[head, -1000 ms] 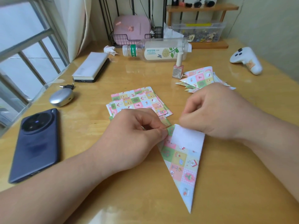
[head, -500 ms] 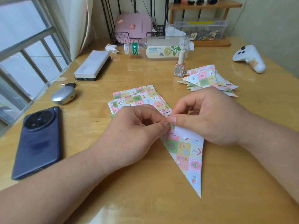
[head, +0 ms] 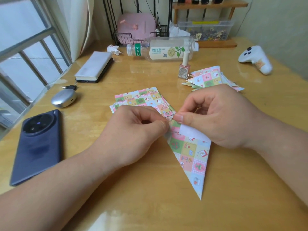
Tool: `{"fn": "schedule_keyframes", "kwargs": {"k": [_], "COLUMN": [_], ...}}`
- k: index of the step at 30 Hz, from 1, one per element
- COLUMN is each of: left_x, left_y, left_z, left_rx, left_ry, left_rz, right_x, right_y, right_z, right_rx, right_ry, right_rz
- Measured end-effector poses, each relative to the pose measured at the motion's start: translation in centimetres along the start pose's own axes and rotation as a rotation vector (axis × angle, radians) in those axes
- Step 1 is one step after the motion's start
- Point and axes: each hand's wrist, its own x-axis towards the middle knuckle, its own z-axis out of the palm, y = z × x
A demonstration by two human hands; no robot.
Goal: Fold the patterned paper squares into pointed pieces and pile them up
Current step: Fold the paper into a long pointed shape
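A long pointed piece of patterned paper [head: 191, 154] lies on the wooden desk [head: 150, 189], its tip toward me. My left hand [head: 133, 135] pinches its upper left corner between thumb and fingers. My right hand [head: 216, 117] pinches the top edge, where a white flap is turned over. Behind my hands lies a stack of flat patterned squares [head: 143, 99]. A pile of folded pointed pieces [head: 210, 77] sits at the right rear, partly hidden by my right hand.
A dark phone [head: 36, 144] and a silver earbud case [head: 64, 98] lie at the left. Further back are a notebook [head: 95, 65], a bottle on its side [head: 163, 50], a small nail polish bottle [head: 184, 67] and a white controller [head: 256, 59].
The pointed piece has been drawn a little away from me, its tip shifting to the right. My right thumb and fingers have moved onto the top edge, closer to my left hand.
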Motion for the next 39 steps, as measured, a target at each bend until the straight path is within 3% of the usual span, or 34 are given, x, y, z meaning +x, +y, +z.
{"fn": "schedule_keyframes", "kwargs": {"k": [9, 12, 15, 20, 24, 27, 33, 39], "left_x": [1.0, 0.6, 0.0, -0.7, 0.1, 1.5, 2.1, 1.6], "left_y": [-0.9, -0.1, 1.6, 3.4, 4.3, 4.7, 3.0, 1.3], "left_z": [-1.4, -1.0, -0.2, 0.0, 0.1, 0.7, 1.8, 0.8], "left_rx": [-0.053, -0.222, -0.246, -0.332, -0.39, -0.463, -0.558, -0.5], "left_ry": [0.131, 0.023, -0.13, -0.198, -0.126, -0.029, 0.001, -0.052], "left_rz": [-0.143, -0.069, 0.004, -0.095, -0.136, -0.141, -0.132, -0.138], "right_x": [0.3, 0.1, 0.0, -0.5, -0.3, -0.3, -0.2, 0.0], "right_y": [-0.7, -0.7, -1.0, -1.5, -1.4, -1.0, 0.5, 1.2], "right_z": [-3.6, -2.9, -2.5, -2.7, -2.8, -3.8, -3.9, -3.5], "right_rx": [0.127, 0.088, 0.134, 0.2, 0.426, 0.573, 0.515, 0.46], "right_ry": [0.063, -0.012, -0.014, -0.01, 0.063, 0.024, -0.021, -0.153], "right_rz": [0.057, 0.069, 0.054, 0.05, 0.11, 0.196, 0.217, 0.16]}}
